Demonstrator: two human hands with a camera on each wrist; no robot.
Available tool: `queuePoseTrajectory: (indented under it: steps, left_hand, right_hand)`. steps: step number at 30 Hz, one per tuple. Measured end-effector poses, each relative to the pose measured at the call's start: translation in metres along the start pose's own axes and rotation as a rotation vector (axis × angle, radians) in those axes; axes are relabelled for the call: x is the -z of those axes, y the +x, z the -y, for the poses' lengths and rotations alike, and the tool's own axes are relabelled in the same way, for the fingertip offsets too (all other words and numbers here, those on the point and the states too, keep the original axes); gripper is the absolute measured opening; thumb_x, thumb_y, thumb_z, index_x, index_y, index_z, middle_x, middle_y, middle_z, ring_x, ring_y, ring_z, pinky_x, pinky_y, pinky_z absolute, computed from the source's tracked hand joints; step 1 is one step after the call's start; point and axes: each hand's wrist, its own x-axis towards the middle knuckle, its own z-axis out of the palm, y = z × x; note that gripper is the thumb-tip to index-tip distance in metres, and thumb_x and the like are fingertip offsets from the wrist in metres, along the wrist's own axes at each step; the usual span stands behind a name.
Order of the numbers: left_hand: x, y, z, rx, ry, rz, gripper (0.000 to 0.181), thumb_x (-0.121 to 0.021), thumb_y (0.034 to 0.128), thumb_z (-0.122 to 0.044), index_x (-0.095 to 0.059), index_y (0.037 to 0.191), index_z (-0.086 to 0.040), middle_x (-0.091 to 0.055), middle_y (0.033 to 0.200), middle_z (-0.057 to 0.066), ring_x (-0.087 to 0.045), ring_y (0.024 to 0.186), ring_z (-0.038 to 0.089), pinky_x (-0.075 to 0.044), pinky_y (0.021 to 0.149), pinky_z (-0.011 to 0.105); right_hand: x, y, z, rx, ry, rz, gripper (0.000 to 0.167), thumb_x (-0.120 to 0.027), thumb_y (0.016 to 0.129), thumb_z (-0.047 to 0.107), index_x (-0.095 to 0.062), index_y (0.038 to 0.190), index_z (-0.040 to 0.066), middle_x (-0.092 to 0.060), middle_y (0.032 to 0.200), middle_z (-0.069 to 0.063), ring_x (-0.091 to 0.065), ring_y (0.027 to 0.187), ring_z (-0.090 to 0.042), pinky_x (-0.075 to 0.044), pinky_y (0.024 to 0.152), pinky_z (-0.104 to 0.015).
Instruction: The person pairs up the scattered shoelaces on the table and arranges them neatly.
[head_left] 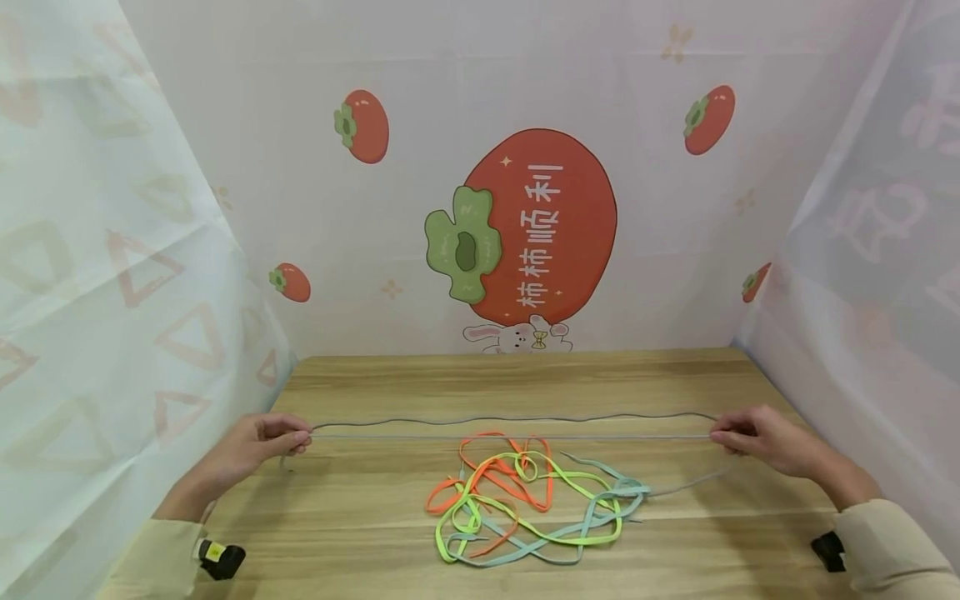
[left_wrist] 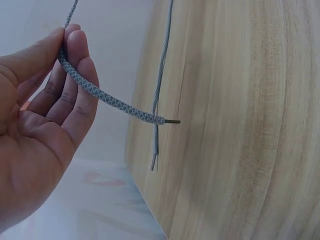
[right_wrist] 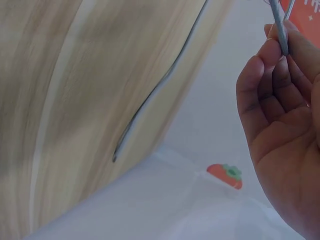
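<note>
A grey shoelace [head_left: 510, 437] stretches straight between the two hands above the table. My left hand [head_left: 273, 440] pinches it near one end between thumb and fingertips. The short free end [left_wrist: 112, 101] hangs past the fingers, its tip showing in the left wrist view. At the other side my right hand [head_left: 765, 442] pinches the lace [right_wrist: 280, 30] between thumb and forefinger, the other fingers loosely bent. Behind the taut lace, a second grey shoelace [head_left: 480, 419] lies in a slightly wavy line on the table, its tip [left_wrist: 153, 162] visible in the left wrist view.
Nearer the front, tangled shoelaces lie in a heap: orange [head_left: 550, 479], neon yellow-green [head_left: 536, 531] and pale blue [head_left: 588, 512]. A greyish strand [head_left: 690, 483] reaches right from it. Printed white sheets [head_left: 675, 250] enclose the wooden table [head_left: 337, 533] at back and sides.
</note>
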Motion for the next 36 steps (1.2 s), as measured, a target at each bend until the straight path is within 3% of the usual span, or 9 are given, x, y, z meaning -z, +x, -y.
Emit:
queuePoseTrajectory:
  steps: [5,11,15,20,24,30,36]
  left_hand:
    - [0.005,-0.001,-0.001,0.020,0.041,-0.010,0.029,-0.062,0.1079,-0.017,-0.069,0.124,0.006,-0.079,0.100,-0.004,-0.075,0.092,0.015,-0.062,0.083,0.028]
    - [0.011,-0.001,-0.001,0.071,0.078,-0.010,0.035,-0.064,0.1072,-0.021,-0.066,0.129,0.007,-0.080,0.105,-0.004,-0.075,0.098,0.014,-0.062,0.085,0.028]
    - [0.014,0.000,0.001,0.101,0.092,-0.009,0.039,-0.065,0.1066,-0.022,-0.064,0.131,0.009,-0.080,0.111,0.005,-0.076,0.100,0.013,-0.062,0.087,0.030]
    - [0.016,0.001,0.005,0.103,0.128,-0.024,0.038,-0.065,0.1064,-0.021,-0.064,0.130,0.009,-0.078,0.114,0.018,-0.076,0.099,0.013,-0.063,0.087,0.031]
    - [0.017,0.002,0.010,0.035,0.200,-0.036,0.028,-0.066,0.1056,-0.014,-0.068,0.123,0.007,-0.079,0.107,0.013,-0.075,0.093,0.009,-0.062,0.081,0.027]
    - [0.019,0.000,0.017,-0.127,0.422,-0.120,0.008,-0.071,0.1007,-0.008,-0.076,0.106,-0.005,-0.074,0.087,0.001,-0.069,0.078,0.004,-0.055,0.068,0.021]
    - [0.019,0.001,0.027,-0.192,0.559,-0.167,0.007,-0.074,0.0977,-0.007,-0.078,0.101,-0.010,-0.072,0.082,-0.002,-0.063,0.071,0.005,-0.048,0.062,0.022]
  right_hand:
    - [0.004,-0.007,-0.012,-0.001,-0.020,-0.024,0.018,-0.064,0.102,-0.001,-0.073,0.096,0.012,-0.061,0.076,0.017,-0.056,0.065,-0.001,-0.047,0.054,-0.025]
    - [0.007,-0.015,-0.022,-0.012,-0.038,-0.048,0.015,-0.065,0.100,-0.005,-0.073,0.095,0.007,-0.064,0.078,0.019,-0.057,0.068,0.001,-0.049,0.055,-0.023]
    - [0.008,-0.019,-0.026,-0.024,-0.062,-0.050,0.009,-0.067,0.099,-0.005,-0.074,0.096,0.001,-0.066,0.079,0.018,-0.058,0.069,0.003,-0.049,0.055,-0.023]
    - [0.011,-0.024,-0.030,-0.021,-0.110,-0.067,0.006,-0.071,0.097,-0.002,-0.074,0.095,0.003,-0.066,0.079,0.020,-0.058,0.071,0.005,-0.048,0.056,-0.022]
    - [0.014,-0.032,-0.033,-0.043,-0.139,-0.059,0.007,-0.072,0.096,0.000,-0.075,0.093,0.005,-0.066,0.078,0.018,-0.055,0.070,0.008,-0.046,0.055,-0.021]
    - [0.023,-0.044,-0.038,-0.173,-0.134,-0.012,0.009,-0.068,0.102,0.007,-0.077,0.098,0.005,-0.068,0.079,0.012,-0.057,0.069,0.002,-0.047,0.056,-0.023]
    - [0.026,-0.053,-0.047,-0.220,-0.120,-0.009,0.010,-0.068,0.103,0.009,-0.076,0.098,0.006,-0.070,0.080,0.009,-0.059,0.070,-0.001,-0.050,0.057,-0.025]
